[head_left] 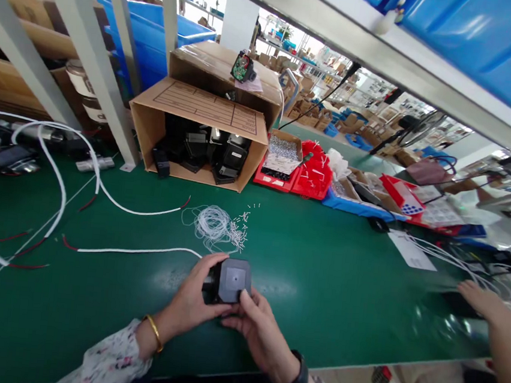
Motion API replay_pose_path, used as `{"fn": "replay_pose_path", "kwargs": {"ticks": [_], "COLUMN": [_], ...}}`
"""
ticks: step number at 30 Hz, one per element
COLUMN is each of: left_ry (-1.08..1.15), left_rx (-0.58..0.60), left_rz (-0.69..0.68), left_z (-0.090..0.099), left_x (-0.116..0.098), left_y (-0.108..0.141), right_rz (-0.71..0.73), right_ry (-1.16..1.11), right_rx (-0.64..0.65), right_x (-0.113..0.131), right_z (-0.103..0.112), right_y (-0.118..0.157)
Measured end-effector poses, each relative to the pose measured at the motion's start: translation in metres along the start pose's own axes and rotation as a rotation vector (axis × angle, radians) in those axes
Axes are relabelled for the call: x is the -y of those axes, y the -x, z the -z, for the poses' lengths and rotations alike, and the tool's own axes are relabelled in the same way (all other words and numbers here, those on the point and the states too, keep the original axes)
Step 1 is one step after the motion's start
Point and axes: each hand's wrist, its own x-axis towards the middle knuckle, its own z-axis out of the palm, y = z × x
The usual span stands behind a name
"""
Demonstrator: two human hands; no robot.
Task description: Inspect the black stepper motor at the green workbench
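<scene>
In the middle near the front of the table is a small black square housing (234, 281) with a grey face and a tiny mark at its centre. My left hand (195, 294) wraps round its left side, fingers on top and thumb below. At the lower right corner, my right hand (260, 330) grips it, thumb on the edge of the face. A white cable (136, 249) with a red wire end runs over the table towards my left hand; its near end is hidden there. Beyond the housing lie a coil of thin clear tubing (213, 225) and many small metal pins (239, 233).
An open cardboard box (149, 139) of black housings stands at the back, an opened unit with a green board (241, 67) on top. Red trays (314, 173) of small parts are beside it. White cables (59, 185) lie left. A co-worker's hand (484, 301) is at right.
</scene>
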Motion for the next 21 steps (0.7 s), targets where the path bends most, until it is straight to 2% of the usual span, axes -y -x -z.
{"fn": "replay_pose_path", "kwargs": {"ticks": [1,3,5,8,11,16,21], "left_ry": [0.043,0.124,0.095,-0.134,-0.207,-0.116,-0.064], "left_rx": [0.017,0.074,0.128,0.215,0.245,0.131,0.102], "left_rz": [0.005,0.007,0.001,0.003,0.007,0.045,0.046], "left_z": [0.003,0.015,0.031,0.052,0.058,0.048,0.043], "left_x": [-0.002,-0.009,-0.016,-0.025,-0.023,-0.007,-0.001], "left_y": [0.001,0.003,0.005,0.008,0.017,0.043,0.055], "right_rz": [0.004,0.057,0.133,0.276,0.359,0.356,0.372], "right_ry": [-0.067,-0.040,0.173,0.642,0.893,0.859,0.848], "right_rx": [-0.021,-0.050,-0.039,-0.032,-0.018,-0.008,-0.003], "right_x": [-0.003,-0.003,0.001,0.008,0.009,-0.002,-0.009], "right_z": [-0.006,-0.015,-0.021,-0.028,-0.034,-0.037,-0.034], "right_y": [-0.001,-0.002,-0.001,0.004,0.010,0.014,0.017]}}
